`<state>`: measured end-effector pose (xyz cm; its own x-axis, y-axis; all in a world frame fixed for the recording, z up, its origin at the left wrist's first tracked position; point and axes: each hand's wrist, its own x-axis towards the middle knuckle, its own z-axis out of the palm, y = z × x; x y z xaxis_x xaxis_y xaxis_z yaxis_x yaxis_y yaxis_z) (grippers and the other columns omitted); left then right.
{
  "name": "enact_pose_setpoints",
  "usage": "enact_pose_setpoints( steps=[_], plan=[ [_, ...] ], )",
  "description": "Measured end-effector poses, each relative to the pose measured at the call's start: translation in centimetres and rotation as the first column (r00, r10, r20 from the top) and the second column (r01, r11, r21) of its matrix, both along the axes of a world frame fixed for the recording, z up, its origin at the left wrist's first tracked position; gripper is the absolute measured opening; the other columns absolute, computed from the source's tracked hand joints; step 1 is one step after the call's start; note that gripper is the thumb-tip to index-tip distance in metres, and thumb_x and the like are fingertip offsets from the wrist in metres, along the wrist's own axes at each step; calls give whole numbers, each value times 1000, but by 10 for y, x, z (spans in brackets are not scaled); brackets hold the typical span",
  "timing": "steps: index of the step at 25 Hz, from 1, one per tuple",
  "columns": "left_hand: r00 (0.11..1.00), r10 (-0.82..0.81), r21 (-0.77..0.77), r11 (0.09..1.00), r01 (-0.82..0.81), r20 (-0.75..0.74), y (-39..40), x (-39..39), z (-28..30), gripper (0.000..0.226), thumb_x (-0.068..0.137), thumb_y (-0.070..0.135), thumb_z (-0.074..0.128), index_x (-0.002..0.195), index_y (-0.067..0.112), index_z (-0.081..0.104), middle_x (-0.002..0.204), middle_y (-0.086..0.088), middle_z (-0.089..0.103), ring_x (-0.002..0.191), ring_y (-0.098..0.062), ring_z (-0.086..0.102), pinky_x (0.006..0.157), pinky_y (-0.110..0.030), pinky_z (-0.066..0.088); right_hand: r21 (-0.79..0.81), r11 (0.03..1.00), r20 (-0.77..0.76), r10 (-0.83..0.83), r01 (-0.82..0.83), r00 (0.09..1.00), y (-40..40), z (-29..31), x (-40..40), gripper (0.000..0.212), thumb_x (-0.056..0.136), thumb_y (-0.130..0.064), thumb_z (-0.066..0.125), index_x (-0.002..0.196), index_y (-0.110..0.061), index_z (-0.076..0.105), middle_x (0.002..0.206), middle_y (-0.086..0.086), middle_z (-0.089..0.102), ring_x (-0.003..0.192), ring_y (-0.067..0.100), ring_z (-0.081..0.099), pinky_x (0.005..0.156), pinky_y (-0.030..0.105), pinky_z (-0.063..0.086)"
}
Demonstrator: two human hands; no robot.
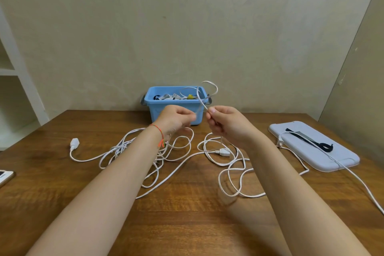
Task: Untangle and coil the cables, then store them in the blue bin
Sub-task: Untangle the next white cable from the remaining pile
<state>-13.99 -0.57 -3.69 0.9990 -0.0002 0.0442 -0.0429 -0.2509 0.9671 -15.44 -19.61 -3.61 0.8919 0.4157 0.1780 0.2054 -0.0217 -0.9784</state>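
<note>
Tangled white cables [176,158] sprawl over the wooden table [187,224], with a white socket end [74,143] at the left and a plug [223,152] near the middle. My left hand [176,119] and my right hand [225,123] are raised in front of the blue bin [150,101]. Each pinches the same white cable, which arcs up in a loop [209,89] between them. The bin stands at the table's far edge against the wall and holds several coiled cables.
A pale lid [336,158] lies flat at the right with black scissors [311,139] and a cable end [280,142] on it. A phone [5,175] sits at the left table edge. White shelving [12,81] stands at the far left.
</note>
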Motion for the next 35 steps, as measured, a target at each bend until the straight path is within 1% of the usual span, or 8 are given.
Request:
enact_pose_setpoints(
  steps=[3,5,11,14,20,29,33,35],
  plan=[
    [793,601,-411,701,-583,-99,32,21,-1,14,98,6,49,106,14,56,90,-7,61,75,-23,64,71,-36,58,-68,998,-49,-6,2,999,-7,8,-7,35,107,-25,40,77,-17,58,59,-5,36,50,11,25,45,22,22],
    [615,786,-426,533,-731,-71,54,23,-2,32,90,-3,40,110,16,55,112,-9,60,100,-26,62,88,-32,53,-215,957,-5,-201,195,980,-11,11,-7,36,105,-26,42,75,-16,58,54,-6,36,49,12,28,46,24,25],
    [900,100,47,990,-132,424,2,-14,36,41,90,-4,41,114,18,67,119,0,63,104,-10,58,85,-16,45,-564,736,293,-246,375,924,9,16,-10,32,102,-29,48,81,-15,69,65,2,51,55,13,39,52,26,34],
    [931,-184,328,942,75,315,-30,-22,31,26,102,16,42,107,17,67,106,-3,68,101,-20,63,89,-32,50,-561,781,297,-120,275,947,25,20,-18,27,100,-24,52,79,-17,67,69,3,61,54,7,44,52,21,36],
    [967,-29,600,789,-134,255,-23,-13,6,58,104,40,36,54,14,52,62,-6,57,68,-25,54,61,-33,39,-458,835,197,-239,305,951,13,17,-18,28,96,-27,58,76,-12,70,55,-6,50,53,10,40,53,24,34],
    [891,305,507,739,-444,336,72,3,-4,51,95,26,50,47,12,40,49,-6,36,56,-26,37,54,-32,26,-89,584,-75,-811,807,580,-60,-8,28,26,93,-19,56,69,-9,61,58,3,40,56,22,33,53,28,27],
    [864,226,598,641,-480,450,54,-3,16,53,98,24,45,47,13,37,53,-11,34,58,-28,38,51,-31,22,-404,312,369,-805,860,465,-59,-4,37,27,94,-14,46,104,1,65,102,21,61,99,39,55,85,39,43],
    [866,107,640,631,-439,489,21,-7,26,54,101,28,43,49,14,39,57,-10,40,65,-30,45,53,-32,24,-389,368,551,-642,844,534,-29,10,25,34,92,-9,46,122,-2,60,124,20,59,118,36,52,100,39,39]
  ],
)
